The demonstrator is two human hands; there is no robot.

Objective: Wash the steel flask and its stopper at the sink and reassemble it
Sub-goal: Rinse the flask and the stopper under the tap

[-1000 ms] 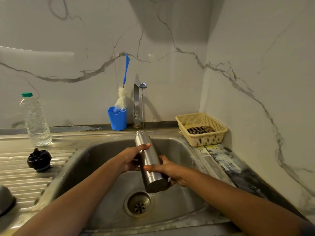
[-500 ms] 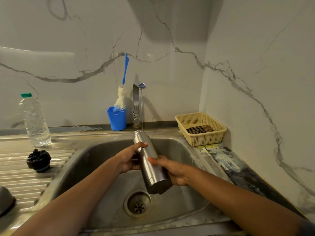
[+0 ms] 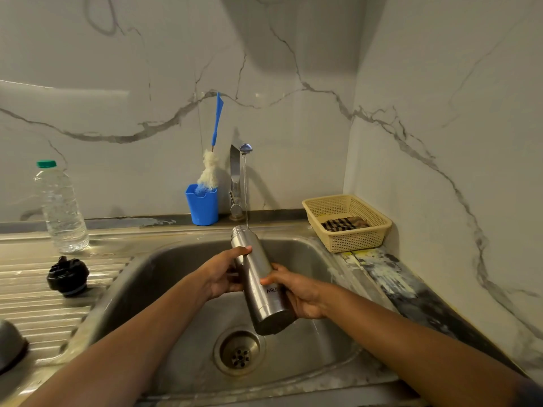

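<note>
The steel flask (image 3: 258, 277) is held tilted over the sink basin (image 3: 317, 259), its open threaded mouth up near the thin water stream from the tap (image 3: 236, 171). My left hand (image 3: 223, 274) grips the upper body from the left, thumb across the front. My right hand (image 3: 296, 292) holds the lower body from the right, thumb on the front. The flask's base points down toward the drain (image 3: 239, 352). The black stopper (image 3: 67, 276) lies on the ribbed draining board at the left, apart from both hands.
A blue cup (image 3: 202, 205) with a bottle brush stands by the tap. A clear plastic bottle (image 3: 60, 210) with a green cap stands at the back left. A yellow basket (image 3: 349, 230) with a cloth sits right of the sink. A grey object (image 3: 8, 345) shows at the left edge.
The flask's mouth has shifted a little left, to just beside the water stream, and the base has swung slightly right. Both hands keep their grip.
</note>
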